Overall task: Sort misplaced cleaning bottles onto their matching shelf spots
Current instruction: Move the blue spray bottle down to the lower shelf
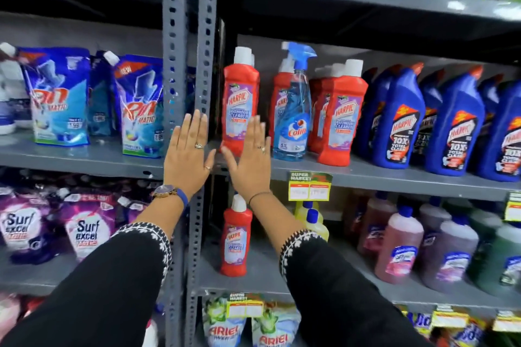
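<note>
My left hand [188,153] and my right hand [249,159] are raised flat, fingers apart, in front of the grey middle shelf [394,177], holding nothing. Just behind my right hand stands a red Harpic bathroom-cleaner bottle [241,98]. More red Harpic bottles [339,113] stand to its right, with a blue Colin spray bottle [294,110] among them. Blue Harpic toilet-cleaner bottles [400,121] fill the right end. One lone red Harpic bottle [236,239] stands on the lower shelf, between my forearms.
Two grey slotted uprights [204,36] split the racks. Rin pouches [60,101] sit on the left shelf, Surf Excel pouches [84,231] below them. Yellow bottles [314,220] and pink, purple and green floor-cleaner bottles [400,248] line the lower right shelf. Ariel packs [225,327] sit at the bottom.
</note>
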The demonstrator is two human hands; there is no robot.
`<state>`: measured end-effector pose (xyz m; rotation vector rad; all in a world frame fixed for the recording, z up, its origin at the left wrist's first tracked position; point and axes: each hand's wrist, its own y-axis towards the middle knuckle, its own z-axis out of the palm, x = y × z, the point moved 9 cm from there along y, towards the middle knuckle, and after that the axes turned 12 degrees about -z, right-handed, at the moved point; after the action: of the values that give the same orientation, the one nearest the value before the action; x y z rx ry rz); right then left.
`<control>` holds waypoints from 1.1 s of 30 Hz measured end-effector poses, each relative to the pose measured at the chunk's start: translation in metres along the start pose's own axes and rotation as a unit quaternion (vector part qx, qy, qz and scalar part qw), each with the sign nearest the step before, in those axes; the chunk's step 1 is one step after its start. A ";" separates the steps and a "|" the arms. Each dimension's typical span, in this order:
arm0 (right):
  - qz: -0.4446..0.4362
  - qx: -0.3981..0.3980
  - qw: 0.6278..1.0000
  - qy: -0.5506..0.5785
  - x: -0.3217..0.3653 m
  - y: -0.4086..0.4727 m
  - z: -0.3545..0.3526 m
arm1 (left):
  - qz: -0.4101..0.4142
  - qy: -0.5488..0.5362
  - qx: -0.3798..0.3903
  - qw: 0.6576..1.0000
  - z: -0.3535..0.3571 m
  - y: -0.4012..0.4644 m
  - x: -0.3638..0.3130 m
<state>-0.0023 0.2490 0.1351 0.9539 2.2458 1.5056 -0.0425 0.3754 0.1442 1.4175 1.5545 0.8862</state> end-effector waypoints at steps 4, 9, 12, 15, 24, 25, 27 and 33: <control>0.054 -0.030 0.996 -0.068 -0.030 0.035 -0.017 | -0.003 0.004 0.018 1.000 0.020 0.003 0.009; 0.216 -0.087 0.966 -0.109 -0.080 0.049 -0.029 | -0.010 0.009 0.034 0.999 0.052 -0.002 0.018; 0.313 -0.122 0.937 -0.094 -0.107 0.043 -0.030 | -0.002 -0.006 0.023 1.000 0.061 -0.001 0.022; 0.363 -0.137 0.918 -0.077 -0.127 0.032 -0.022 | 0.004 -0.022 0.002 1.000 0.066 0.000 0.024; 0.374 -0.181 0.906 -0.084 -0.135 0.026 -0.020 | 0.011 -0.024 -0.022 0.999 0.067 -0.001 0.023; 0.371 -0.189 0.905 -0.084 -0.135 0.026 -0.021 | 0.009 -0.024 -0.021 0.999 0.066 -0.001 0.023; 0.368 -0.202 0.904 -0.082 -0.133 0.026 -0.023 | 0.006 -0.023 -0.019 1.000 0.066 -0.002 0.023; 0.357 -0.204 0.909 -0.075 -0.130 0.027 -0.021 | 0.002 -0.020 -0.012 1.000 0.069 -0.002 0.024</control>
<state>0.0932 0.1551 0.1518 1.7737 1.4229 1.9772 0.0193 0.3966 0.1119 1.4122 1.5068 0.8709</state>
